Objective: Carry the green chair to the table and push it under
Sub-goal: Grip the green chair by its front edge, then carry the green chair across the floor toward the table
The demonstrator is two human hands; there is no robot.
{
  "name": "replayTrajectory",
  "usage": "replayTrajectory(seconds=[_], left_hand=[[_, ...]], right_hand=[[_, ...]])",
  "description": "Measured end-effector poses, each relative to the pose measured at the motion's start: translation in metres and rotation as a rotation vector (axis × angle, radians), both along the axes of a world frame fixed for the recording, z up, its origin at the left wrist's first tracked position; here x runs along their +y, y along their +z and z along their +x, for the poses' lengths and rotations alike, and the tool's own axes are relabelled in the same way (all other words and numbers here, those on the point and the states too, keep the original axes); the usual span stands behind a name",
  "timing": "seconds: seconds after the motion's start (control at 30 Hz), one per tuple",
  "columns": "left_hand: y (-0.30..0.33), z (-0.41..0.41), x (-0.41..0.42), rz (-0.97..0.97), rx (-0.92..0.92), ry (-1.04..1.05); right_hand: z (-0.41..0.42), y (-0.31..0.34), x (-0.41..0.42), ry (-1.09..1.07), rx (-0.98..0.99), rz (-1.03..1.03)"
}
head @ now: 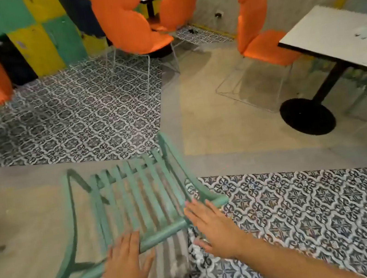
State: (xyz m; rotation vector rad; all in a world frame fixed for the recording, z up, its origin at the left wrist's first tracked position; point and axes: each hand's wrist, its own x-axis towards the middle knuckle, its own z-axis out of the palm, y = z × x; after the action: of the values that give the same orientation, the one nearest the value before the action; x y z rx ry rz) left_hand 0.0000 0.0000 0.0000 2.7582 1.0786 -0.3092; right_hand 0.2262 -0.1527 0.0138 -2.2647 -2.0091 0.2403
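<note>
Green chair [137, 202] low in view, slatted, well apart from the white table [340, 39], to the table's left and nearer the camera. Left hand [126, 265] flat over the chair's near rail, fingers spread, not curled round anything; right hand [213, 226] likewise open, palm down beside the rail's right end. Cannot tell whether either palm touches the wood. No grasp yet, so likely risk: lifting from open palms, chair slipping or tipping. Frame blurred, chair seemingly tilted. On the way toward the table, risk of clipping the orange chair [262, 35] already standing at the table's left side, or catching a leg on the table's black round base [307, 115]. Patterned tile beyond the table's base, maybe uneven footing.
</note>
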Motion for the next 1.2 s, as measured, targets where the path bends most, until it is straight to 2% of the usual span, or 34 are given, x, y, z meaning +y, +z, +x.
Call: replayTrajectory(seconds=[0.03, 0.1, 0.27, 0.4, 0.67, 0.97, 1.2], left_hand=[[-0.007, -0.012, 0.003, 0.0, -0.031, 0.02], [-0.017, -0.034, 0.004, 0.031, 0.016, 0.031], [-0.02, -0.066, 0.014, 0.185, -0.064, 0.104], [-0.029, -0.085, 0.011, 0.298, -0.153, 0.062], [-0.049, -0.09, 0.012, 0.442, -0.219, -0.023], [-0.057, -0.062, 0.011, 0.45, -0.305, -0.108], [-0.049, 0.005, 0.022, 0.416, -0.336, -0.291]], right_hand=[[-0.005, -0.008, 0.004, 0.034, -0.108, -0.017], [-0.012, -0.02, 0.011, 0.004, -0.14, -0.049], [-0.024, -0.025, 0.027, -0.05, -0.044, -0.05], [-0.019, -0.028, 0.03, -0.052, -0.006, 0.057], [-0.011, -0.024, 0.026, -0.025, 0.008, 0.103], [0.0, -0.027, -0.007, -0.188, 0.062, 0.059], [0.006, -0.028, -0.058, -0.432, 0.054, 0.158]])
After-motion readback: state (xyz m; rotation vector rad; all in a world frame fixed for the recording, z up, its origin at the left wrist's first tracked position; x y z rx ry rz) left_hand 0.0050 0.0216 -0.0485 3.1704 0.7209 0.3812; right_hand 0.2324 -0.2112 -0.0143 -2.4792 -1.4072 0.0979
